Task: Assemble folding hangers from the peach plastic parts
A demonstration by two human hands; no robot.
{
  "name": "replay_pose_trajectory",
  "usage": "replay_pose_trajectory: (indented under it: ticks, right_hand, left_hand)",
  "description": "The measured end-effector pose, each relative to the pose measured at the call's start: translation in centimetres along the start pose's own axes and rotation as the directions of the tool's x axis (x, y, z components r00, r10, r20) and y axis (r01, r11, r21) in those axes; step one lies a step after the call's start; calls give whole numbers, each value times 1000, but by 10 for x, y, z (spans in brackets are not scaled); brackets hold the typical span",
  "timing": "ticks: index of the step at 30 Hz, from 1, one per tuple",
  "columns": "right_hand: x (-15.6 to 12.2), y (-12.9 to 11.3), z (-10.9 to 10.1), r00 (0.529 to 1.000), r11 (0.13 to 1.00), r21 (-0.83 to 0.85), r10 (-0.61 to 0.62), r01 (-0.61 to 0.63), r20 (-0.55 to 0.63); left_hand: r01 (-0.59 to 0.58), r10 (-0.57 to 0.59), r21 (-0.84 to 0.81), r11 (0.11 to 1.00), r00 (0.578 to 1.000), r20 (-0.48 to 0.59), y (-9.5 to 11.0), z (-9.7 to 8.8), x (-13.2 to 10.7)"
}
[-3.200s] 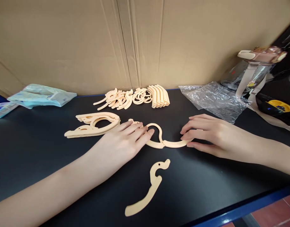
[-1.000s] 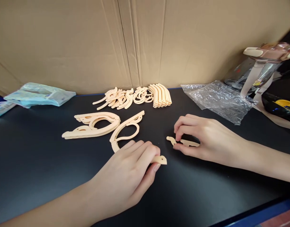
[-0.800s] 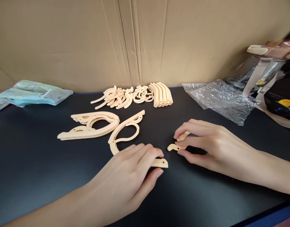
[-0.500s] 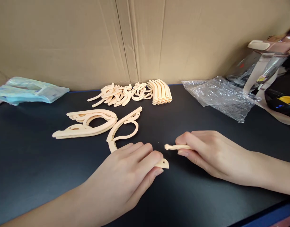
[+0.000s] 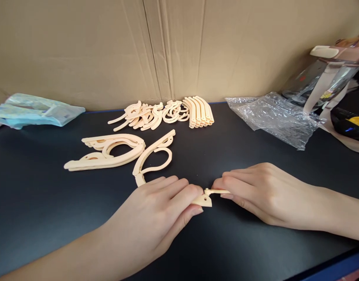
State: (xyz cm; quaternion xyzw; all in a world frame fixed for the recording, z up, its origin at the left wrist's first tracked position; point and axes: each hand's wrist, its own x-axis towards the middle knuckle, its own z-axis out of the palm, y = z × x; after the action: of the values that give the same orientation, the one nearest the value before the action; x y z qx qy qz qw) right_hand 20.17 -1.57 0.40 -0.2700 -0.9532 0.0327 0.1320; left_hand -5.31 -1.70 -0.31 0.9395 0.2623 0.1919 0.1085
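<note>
My left hand (image 5: 164, 218) is closed around a cream plastic folding hanger (image 5: 140, 180) lying on the dark tabletop. Its curved arm and round hook (image 5: 169, 158) show beyond my knuckles. An end with a small hole (image 5: 203, 200) sticks out past my thumb and forefinger. Between the thumb and fingers of my right hand (image 5: 255, 195) is a thin cream plastic strip (image 5: 218, 191) with a knobbed tip. That tip sits right by the holed end; whether they touch I cannot tell. To the left lie stacked folding hangers (image 5: 129, 156) with their arms folded together.
At the back lie a pile of cream hook pieces (image 5: 151, 115), several rings (image 5: 175, 111) and a neat row of curved arms (image 5: 198, 112). A blue plastic packet (image 5: 41, 111) is back left. Clear crinkled plastic (image 5: 279, 119) and a strapped bottle (image 5: 334, 74) stand right, before a cardboard wall (image 5: 94, 50).
My right hand has moved left and slightly down, bringing the strip's knobbed tip from apart to right by the holed end. My left hand keeps its grip nearly in place.
</note>
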Motion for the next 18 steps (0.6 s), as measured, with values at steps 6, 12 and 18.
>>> replay_pose_trajectory:
  ticks: [6,12,18]
  right_hand:
    - [1,-2,-1,998,998,-15,-61,60,-18]
    - [-5,-3,3,986,989,-68,-136,130,-92]
    - [-3,-5,4,977,975,-135,-189,175,-99]
  left_hand:
    - [-5,5,19,1000,1000,9,2,0,1]
    - [-5,5,19,1000,1000,21,1,0,1]
    - [9,-9,0,1000,998,63,2,-1,0]
